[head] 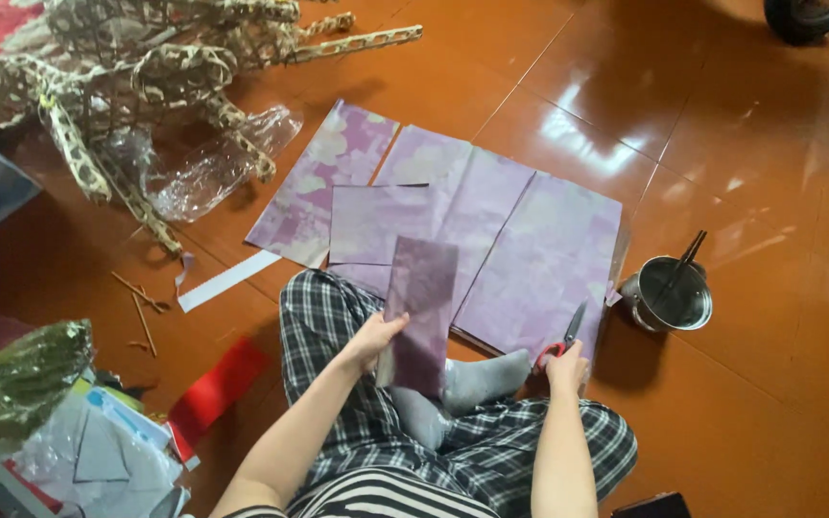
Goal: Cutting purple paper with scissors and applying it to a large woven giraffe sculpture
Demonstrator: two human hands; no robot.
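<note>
One purple paper strip (420, 312) between left fingers (388, 331)

A paper strip (420, 312) is standing in the left hand (374, 341), before a large sheet (530, 259) lying on the floor (741, 144). Scissors (562, 342) are sitting in the right hand (568, 367); a pot (669, 295) is standing right of the sheet.

Your landmark: the large purple sheets (491, 221) spread flat on the floor (741, 144). Beyond and right of them, bare tile, open passage. At their right edge a steel pot (672, 294) with sticks in it blocks low sweeps. Left and beyond, a woven frame (136, 67) and crumpled clear plastic (208, 168) crowd the floor. Near left, red paper (215, 387) and loose bags clutter your path.
</note>
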